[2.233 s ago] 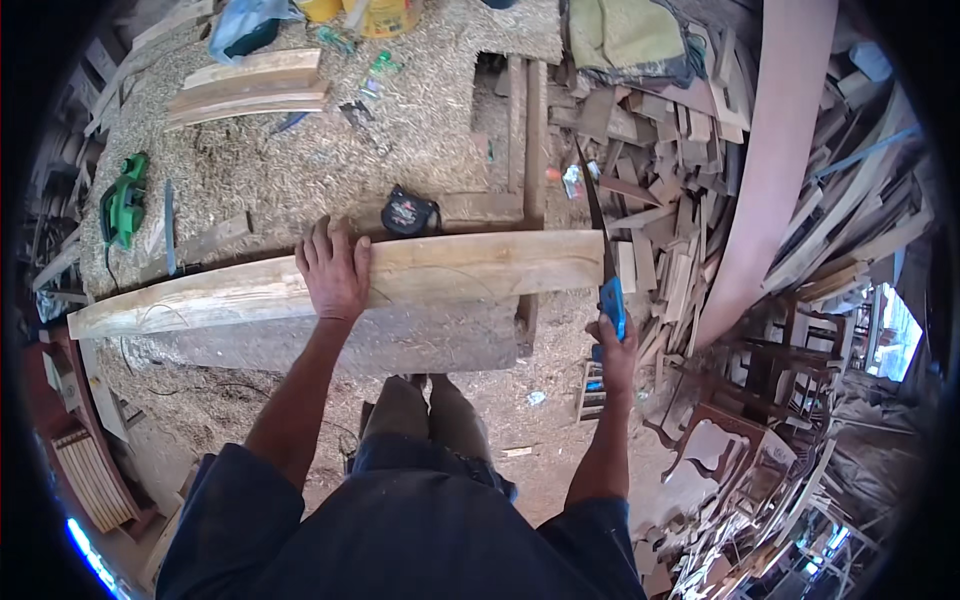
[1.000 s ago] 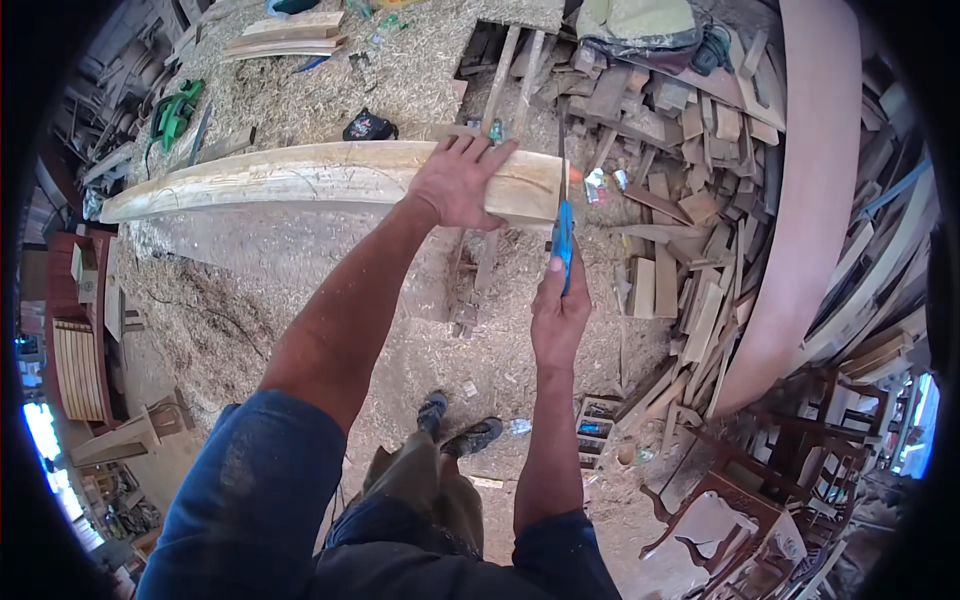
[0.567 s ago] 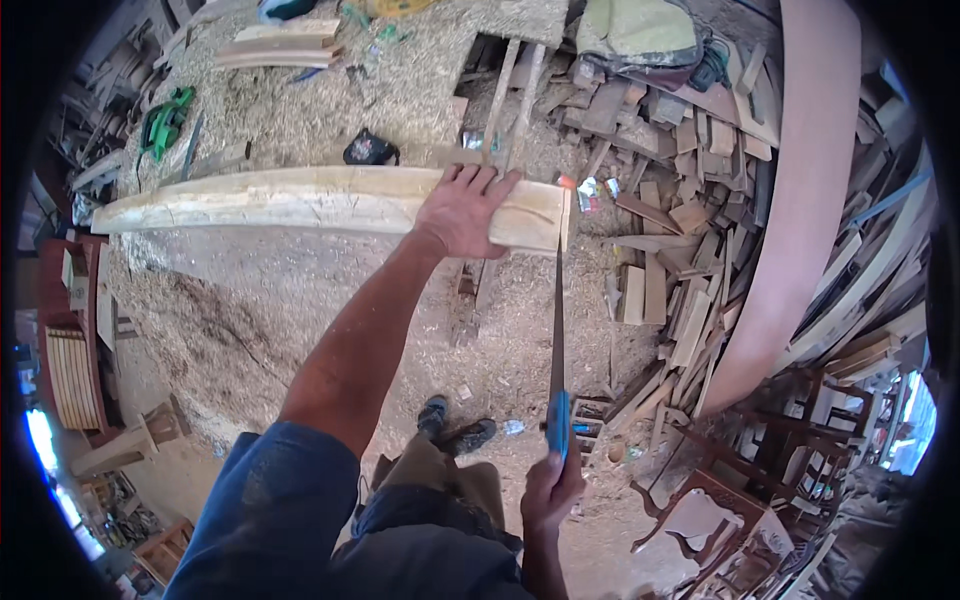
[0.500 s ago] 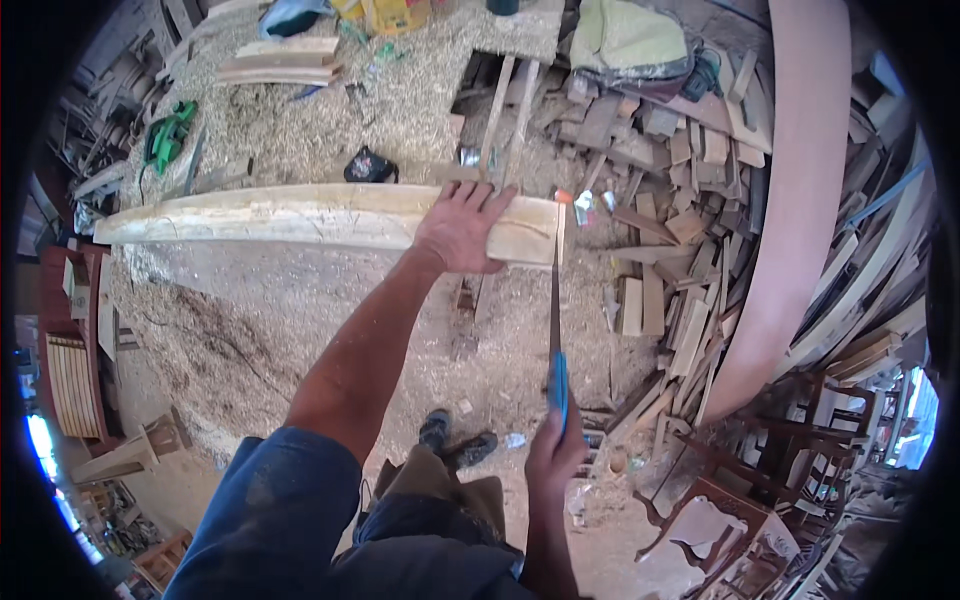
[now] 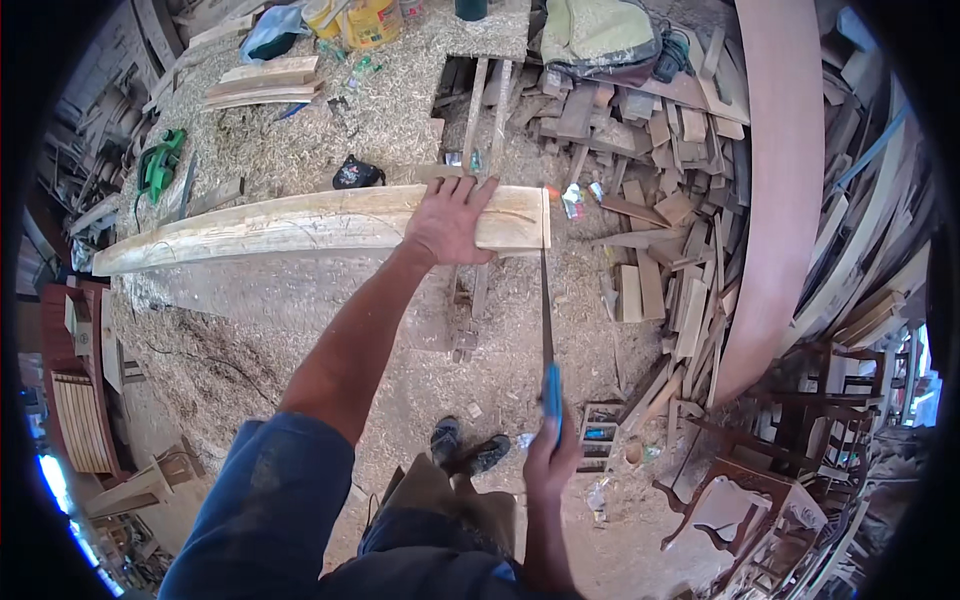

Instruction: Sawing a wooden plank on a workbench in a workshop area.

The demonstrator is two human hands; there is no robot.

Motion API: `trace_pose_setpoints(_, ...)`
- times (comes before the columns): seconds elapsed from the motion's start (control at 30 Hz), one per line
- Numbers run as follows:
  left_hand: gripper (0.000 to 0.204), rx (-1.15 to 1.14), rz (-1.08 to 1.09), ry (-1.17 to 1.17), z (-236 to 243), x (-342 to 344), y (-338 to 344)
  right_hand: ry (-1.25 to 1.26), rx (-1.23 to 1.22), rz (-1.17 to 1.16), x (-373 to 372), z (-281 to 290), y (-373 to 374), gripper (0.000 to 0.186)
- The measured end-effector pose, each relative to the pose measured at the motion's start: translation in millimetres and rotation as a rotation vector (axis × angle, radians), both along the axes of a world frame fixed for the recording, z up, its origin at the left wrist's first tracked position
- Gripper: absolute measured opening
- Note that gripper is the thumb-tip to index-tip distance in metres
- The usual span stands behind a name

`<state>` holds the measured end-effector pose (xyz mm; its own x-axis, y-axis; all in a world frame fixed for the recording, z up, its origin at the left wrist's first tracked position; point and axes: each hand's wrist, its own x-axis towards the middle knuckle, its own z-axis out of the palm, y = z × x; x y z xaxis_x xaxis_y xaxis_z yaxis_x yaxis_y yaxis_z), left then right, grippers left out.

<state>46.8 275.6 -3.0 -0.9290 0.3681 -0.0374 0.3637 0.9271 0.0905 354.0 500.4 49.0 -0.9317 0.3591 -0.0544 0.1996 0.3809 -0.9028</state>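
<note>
A long pale wooden plank (image 5: 330,222) lies across the middle of the head view, thick and slightly curved, with dark pencil-like curves drawn on it. My left hand (image 5: 450,220) presses flat on it near its right end, fingers spread over the far edge. In my right hand (image 5: 553,455), the fingers wrap round the blue handle of a handsaw (image 5: 547,315). The narrow dark blade points away from me, and its far part meets the plank's right end. Whether the teeth are in the wood is too small to tell.
Wood shavings cover the workbench (image 5: 290,150). Behind the plank sit a dark cap (image 5: 358,174) and a green power tool (image 5: 160,165). Scrap wood (image 5: 660,130) is heaped to the right, beside a tall wide board (image 5: 780,190). Carved chair frames (image 5: 740,490) stand lower right.
My right hand and the saw have drawn slightly back toward me, showing more blade short of the plank. My left hand stays on the plank. The whole view has shifted a little.
</note>
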Motion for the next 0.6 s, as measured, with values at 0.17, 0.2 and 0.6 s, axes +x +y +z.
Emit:
trace_pose_setpoints(0.17,0.135,0.019,-0.019,0.084,1.3,1.1,-2.9,0.173,-0.041,0.058,-149.7,-69.1,-12.5,0.043)
trace_pose_setpoints(0.2,0.135,0.017,-0.017,0.064,3.8,-0.1,-3.2,0.083,-0.039,0.019,-145.8,-73.3,-9.8,0.043)
trace_pose_setpoints(0.6,0.134,0.002,-0.013,0.028,0.7,1.8,-0.8,0.185,0.091,0.042,-89.7,-79.3,-6.6,0.049)
